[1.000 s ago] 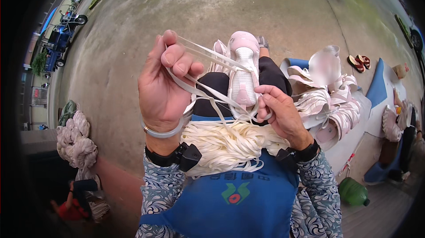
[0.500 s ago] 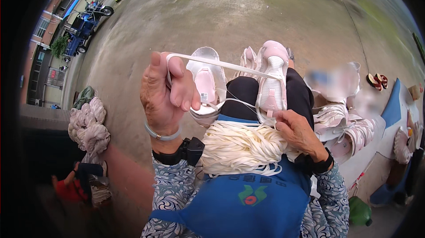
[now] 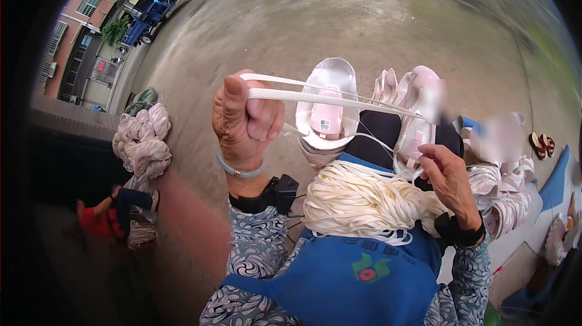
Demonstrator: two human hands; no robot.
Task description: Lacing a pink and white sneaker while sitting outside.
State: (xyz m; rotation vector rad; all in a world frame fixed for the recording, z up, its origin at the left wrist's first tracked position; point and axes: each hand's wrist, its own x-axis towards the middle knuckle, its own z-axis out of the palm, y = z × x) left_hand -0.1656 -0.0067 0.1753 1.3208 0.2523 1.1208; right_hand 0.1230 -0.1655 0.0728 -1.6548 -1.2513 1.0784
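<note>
My left hand (image 3: 248, 111) is raised and closed, with a white shoelace (image 3: 315, 99) looped over its fingers. Two strands of that lace stretch taut to a pink and white shoe upper (image 3: 415, 132) lying over my right knee. Beside the upper's pink heel tab, my right hand (image 3: 451, 174) hovers with bent fingers slightly apart; no held thing shows in them. A thick bundle of cream laces (image 3: 364, 202) rests in my lap on a blue apron (image 3: 339, 277). Near my left knee sits another white upper (image 3: 312, 68) with a pink labelled piece (image 3: 326, 117).
Stacked uppers (image 3: 509, 208) lie on a surface at right, some blurred. Sandals (image 3: 541, 145) are on the ground beyond. Bundled pale pieces (image 3: 142, 138) are piled at left, near a person in red (image 3: 103, 220). A blue three-wheeled vehicle (image 3: 148, 14) is parked far left.
The lace now runs as two separated strands from my left hand to the upper. My right hand has lifted off the heel end. The whole view has shifted, carrying things rightward.
</note>
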